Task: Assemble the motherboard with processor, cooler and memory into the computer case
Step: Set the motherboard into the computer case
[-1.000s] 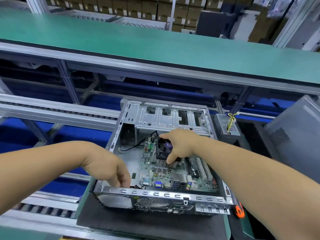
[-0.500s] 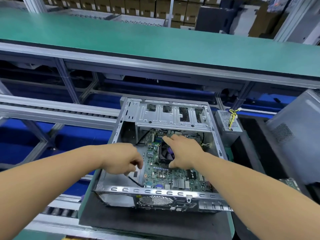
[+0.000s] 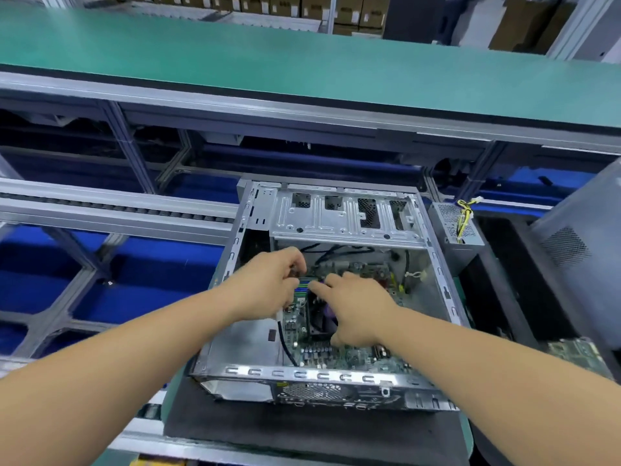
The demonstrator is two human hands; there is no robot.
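Observation:
An open metal computer case [image 3: 336,376] lies on a black mat in front of me. The green motherboard [image 3: 336,356] sits inside it, with a black cooler [image 3: 319,317] near its middle. My left hand [image 3: 268,284] is over the board's far left part, fingers curled around a black cable [image 3: 285,344] with a white plug. My right hand [image 3: 356,307] rests over the cooler with its fingers spread and pointing left, toward the memory slots, which are blurred. Both hands hide much of the board's centre.
A drive cage [image 3: 346,220] covers the case's far end. A power supply [image 3: 457,230] with yellow wires stands to the right, beside a grey case panel [image 3: 581,253]. Another circuit board [image 3: 578,356] lies at the right. A green conveyor [image 3: 302,65] runs behind.
My left hand has moved from the case's near rim into the case, up to the board's far left, taking the cable along. My right hand stays over the cooler. The view shifted slightly.

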